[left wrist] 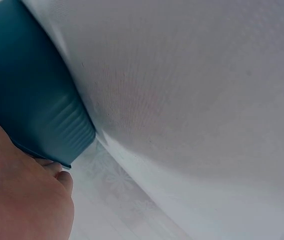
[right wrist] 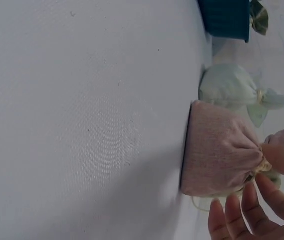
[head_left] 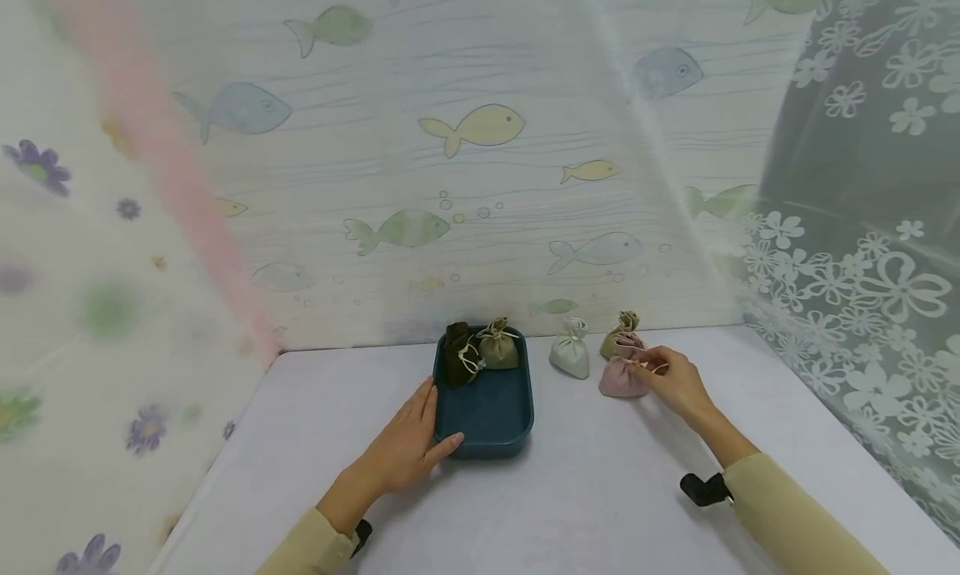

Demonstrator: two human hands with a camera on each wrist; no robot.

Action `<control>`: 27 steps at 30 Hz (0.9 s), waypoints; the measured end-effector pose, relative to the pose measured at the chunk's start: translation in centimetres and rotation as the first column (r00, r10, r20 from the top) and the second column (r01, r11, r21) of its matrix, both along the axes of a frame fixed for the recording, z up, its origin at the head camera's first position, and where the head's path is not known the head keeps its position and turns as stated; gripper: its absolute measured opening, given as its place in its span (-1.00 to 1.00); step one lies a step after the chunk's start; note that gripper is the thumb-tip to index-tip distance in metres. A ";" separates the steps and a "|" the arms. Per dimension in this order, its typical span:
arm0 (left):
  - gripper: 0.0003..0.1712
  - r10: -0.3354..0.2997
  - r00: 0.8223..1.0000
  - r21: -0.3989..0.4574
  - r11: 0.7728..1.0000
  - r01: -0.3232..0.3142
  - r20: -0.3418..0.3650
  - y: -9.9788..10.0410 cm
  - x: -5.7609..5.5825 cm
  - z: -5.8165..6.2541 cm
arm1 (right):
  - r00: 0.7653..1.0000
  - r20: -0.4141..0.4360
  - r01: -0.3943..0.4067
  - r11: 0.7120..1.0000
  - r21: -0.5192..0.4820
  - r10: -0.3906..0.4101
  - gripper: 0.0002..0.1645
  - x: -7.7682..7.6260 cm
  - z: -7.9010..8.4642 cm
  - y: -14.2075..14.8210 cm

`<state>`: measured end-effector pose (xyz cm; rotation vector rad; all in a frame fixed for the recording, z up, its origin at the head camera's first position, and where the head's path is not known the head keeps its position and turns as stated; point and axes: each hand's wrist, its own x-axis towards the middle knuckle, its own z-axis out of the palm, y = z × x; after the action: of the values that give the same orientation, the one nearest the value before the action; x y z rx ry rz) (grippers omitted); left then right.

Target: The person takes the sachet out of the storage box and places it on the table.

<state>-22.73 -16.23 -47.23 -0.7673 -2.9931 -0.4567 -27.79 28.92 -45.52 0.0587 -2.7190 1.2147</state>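
Note:
My right hand (head_left: 678, 383) pinches the gathered neck of a pink drawstring pouch (head_left: 622, 378) between thumb and forefinger. In the right wrist view the pouch's base sits at the table surface, and the other fingers (right wrist: 249, 207) spread below its neck. My left hand (head_left: 405, 442) rests with extended fingers along the left wall of a dark teal tray (head_left: 487, 452), its thumb at the near left corner. Inside the tray's far end lie a dark brown pouch (head_left: 459, 360) and an olive-beige pouch (head_left: 501, 348).
A pale mint pouch (head_left: 572, 354) stands between the tray and the pink pouch. Just behind the pink one is an olive-green pouch (head_left: 611, 342), partly hidden. The white-covered table (head_left: 570, 508) ends at a fish-patterned curtain (head_left: 480, 267) at the back.

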 end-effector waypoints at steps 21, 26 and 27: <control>0.15 -0.003 1.000 0.012 1.000 0.003 -0.002 -0.2 -0.1 0.0 | 0.993 -0.016 -0.119 0.993 0.015 0.119 -0.68 3.0 1.6 -2.1; 0.16 -0.005 1.000 0.004 1.000 0.005 -0.007 -0.1 -0.2 -0.2 | 0.983 -0.020 -0.182 0.983 0.002 0.182 -0.64 2.9 2.0 -3.6; 0.16 -0.005 1.000 0.003 1.000 0.005 -0.006 -0.1 -0.3 -0.2 | 0.981 -0.023 -0.195 0.981 -0.004 0.195 -0.63 2.9 2.0 -3.9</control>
<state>-22.98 -16.34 -47.47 -0.7743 -2.9854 -0.4584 -24.90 25.04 -43.49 0.3438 -2.7425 1.2625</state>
